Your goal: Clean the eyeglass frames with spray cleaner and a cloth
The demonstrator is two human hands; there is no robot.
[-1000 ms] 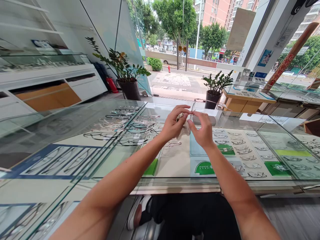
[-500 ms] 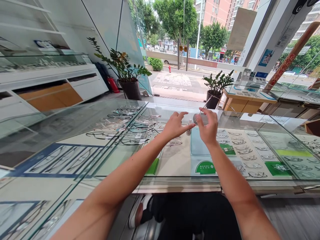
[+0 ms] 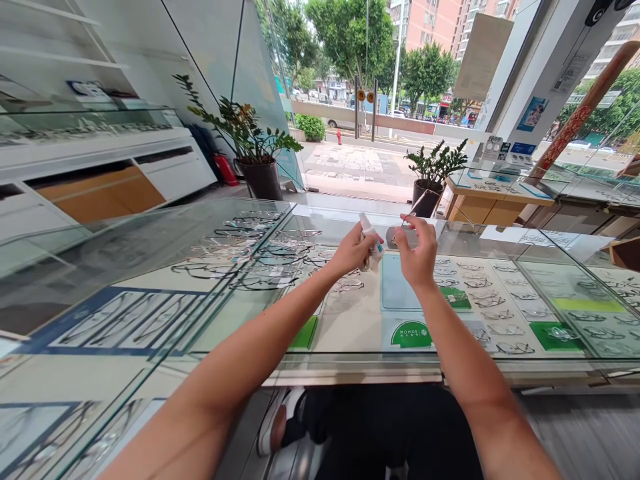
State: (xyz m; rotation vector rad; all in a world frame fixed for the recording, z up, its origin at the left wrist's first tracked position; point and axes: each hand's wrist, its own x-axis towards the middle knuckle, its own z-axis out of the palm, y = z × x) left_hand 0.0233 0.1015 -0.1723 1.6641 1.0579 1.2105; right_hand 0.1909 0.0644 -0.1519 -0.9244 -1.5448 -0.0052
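My left hand (image 3: 355, 250) is closed around a small white bottle (image 3: 366, 225), its pale nozzle tilted up and a bit of blue on its label. Just to the right, my right hand (image 3: 419, 253) pinches a pair of glasses (image 3: 394, 235) between thumb and fingers. A round greyish lens shows beside the thumb, and a thin temple seems to stretch away behind the fingers. My hand hides much of the frame. Both hands are above the glass display counter (image 3: 350, 333), with the bottle close to the lens but apart from it.
Rows of eyeglasses (image 3: 493, 301) lie under the counter glass on the right, with more frames (image 3: 273, 257) on the left. A green-marked card (image 3: 411, 335) lies below my right hand. Potted plants (image 3: 260, 177) stand beyond the counter near the glass front.
My left hand, open with fingers apart before, has closed on the bottle and tilted it up from where it stood. My right hand keeps the glasses in nearly the same place.
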